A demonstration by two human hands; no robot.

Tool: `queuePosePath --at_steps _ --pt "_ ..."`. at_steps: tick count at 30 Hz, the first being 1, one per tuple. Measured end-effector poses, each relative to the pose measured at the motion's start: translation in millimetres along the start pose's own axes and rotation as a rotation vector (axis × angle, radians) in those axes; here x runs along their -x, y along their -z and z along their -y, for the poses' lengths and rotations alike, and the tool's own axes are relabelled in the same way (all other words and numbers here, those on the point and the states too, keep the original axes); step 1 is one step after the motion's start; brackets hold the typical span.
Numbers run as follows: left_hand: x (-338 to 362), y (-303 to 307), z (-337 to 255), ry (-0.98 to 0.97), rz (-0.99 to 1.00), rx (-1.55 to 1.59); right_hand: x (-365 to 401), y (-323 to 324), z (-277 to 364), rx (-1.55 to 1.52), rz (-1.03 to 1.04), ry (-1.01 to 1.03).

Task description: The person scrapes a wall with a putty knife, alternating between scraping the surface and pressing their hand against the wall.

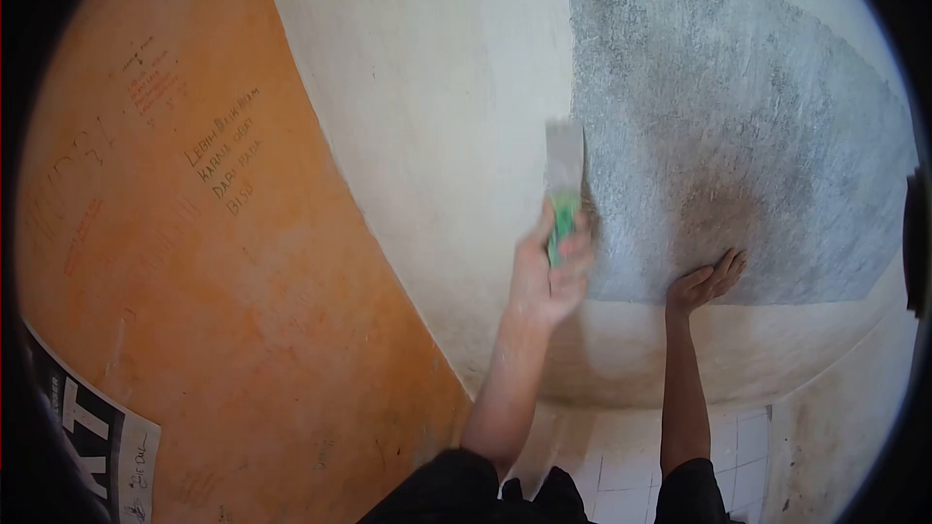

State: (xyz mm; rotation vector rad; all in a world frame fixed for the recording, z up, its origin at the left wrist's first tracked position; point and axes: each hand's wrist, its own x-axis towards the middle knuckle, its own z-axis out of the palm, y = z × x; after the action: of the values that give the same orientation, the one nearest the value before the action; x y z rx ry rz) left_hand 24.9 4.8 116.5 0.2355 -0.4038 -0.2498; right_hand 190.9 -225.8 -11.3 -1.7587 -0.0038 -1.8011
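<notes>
My left hand (555,267) is wrapped round the green handle of a scraper (565,160), whose flat grey blade points up at the left edge of a rough grey patch (728,116) on the pale wall (437,87). The hand and scraper are slightly blurred. Further right, my right hand (709,281) rests on the lower part of the grey patch with its palm to the wall and its fingers apart. Nothing shows in that hand.
An orange wall (243,311) with handwriting fills the left side. At its lower left hangs a black and white poster (97,437). White floor tiles (621,471) show at the bottom. A dark object (915,243) stands at the right edge.
</notes>
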Motion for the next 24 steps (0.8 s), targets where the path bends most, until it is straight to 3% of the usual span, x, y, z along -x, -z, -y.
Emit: queuePosePath --at_steps 5,7,11,19,24 --pt "17.5 29.4 16.2 0.049 -0.066 0.146 3.6 3.4 -3.4 0.024 0.016 0.022" --pt "12.6 10.1 10.3 0.037 -0.029 0.082 2.8 0.4 -2.1 0.024 0.003 0.025" --pt "25.5 37.7 13.1 0.044 -0.071 0.099 -3.1 -0.5 -0.6 0.008 -0.004 0.017" --pt "-17.2 -22.4 -14.4 0.004 0.054 0.061 0.9 1.7 0.9 0.017 0.003 0.017" --pt "23.8 41.1 17.3 0.088 -0.019 0.129 3.6 0.8 -1.1 0.020 0.010 0.005"
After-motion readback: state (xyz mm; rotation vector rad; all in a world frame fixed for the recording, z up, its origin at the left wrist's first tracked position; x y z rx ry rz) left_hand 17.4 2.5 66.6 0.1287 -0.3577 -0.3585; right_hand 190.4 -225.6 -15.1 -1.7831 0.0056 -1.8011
